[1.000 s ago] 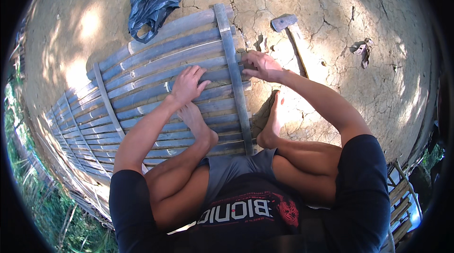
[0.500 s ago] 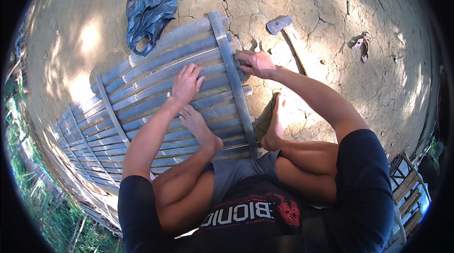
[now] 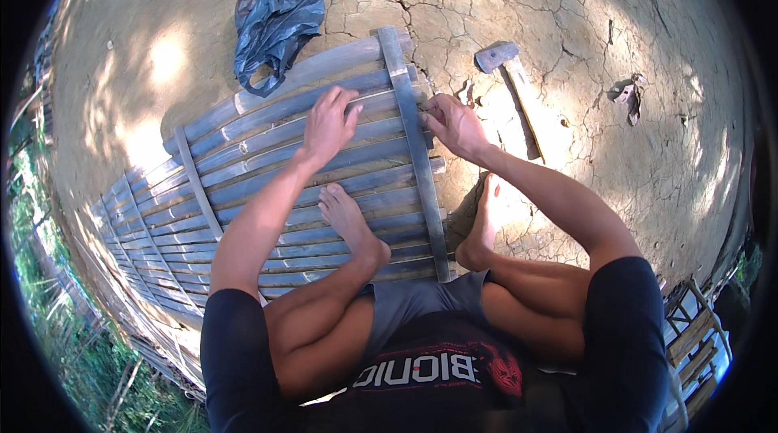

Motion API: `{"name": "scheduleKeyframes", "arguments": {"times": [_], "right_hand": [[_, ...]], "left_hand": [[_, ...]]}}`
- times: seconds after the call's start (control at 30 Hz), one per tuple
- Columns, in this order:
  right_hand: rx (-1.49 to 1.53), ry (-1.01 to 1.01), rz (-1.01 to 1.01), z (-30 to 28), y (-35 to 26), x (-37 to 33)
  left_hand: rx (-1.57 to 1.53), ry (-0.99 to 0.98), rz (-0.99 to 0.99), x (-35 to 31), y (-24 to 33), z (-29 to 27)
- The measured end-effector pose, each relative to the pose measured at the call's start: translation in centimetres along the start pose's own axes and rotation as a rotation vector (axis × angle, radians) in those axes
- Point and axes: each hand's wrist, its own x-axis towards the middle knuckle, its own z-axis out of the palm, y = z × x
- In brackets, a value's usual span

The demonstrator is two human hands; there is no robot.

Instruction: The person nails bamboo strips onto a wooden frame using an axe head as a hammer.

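Note:
A panel of long grey bamboo slats [image 3: 304, 166] lies on the ground, crossed by thin strips. Its right-hand cross strip [image 3: 415, 137] runs near the slat ends. My left hand [image 3: 328, 125] hovers over or lightly touches the upper slats, thumb and fingers apart, with nothing visible in it. Just right of the cross strip, my right hand [image 3: 456, 127] has its fingers curled at the slat ends. Whatever those fingers may hold is hidden. My left foot [image 3: 348, 222] rests on the slats, and my right foot [image 3: 483, 226] is on the ground beside them.
A hammer [image 3: 496, 56] with a wooden handle lies on the cracked earth to the right of the panel. Touching the panel's far edge is a crumpled dark plastic bag [image 3: 279, 32]. A dry leaf [image 3: 630, 101] lies farther right, and green plants [image 3: 65, 336] fill the lower left.
The whole view has shifted slightly. Against the panel, my left hand has moved a little farther away from me. My right hand stays by the slat ends, its fingers more curled.

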Motion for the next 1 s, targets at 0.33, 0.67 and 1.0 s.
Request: {"name": "scheduleKeyframes", "arguments": {"times": [0.33,0.67,1.0], "right_hand": [[0.103,0.443,0.012,3.7,-2.2,5.4],[-0.296,0.229,-0.406,-1.0,-0.6,14.2],[-0.301,0.189,-0.389,-1.7,-1.4,14.0]], "left_hand": [[0.12,0.136,0.043,7.6,-2.5,-0.2],[0.224,0.045,0.047,8.7,-3.3,1.8],[0.291,0.017,0.082,9.1,-3.4,1.1]]}}
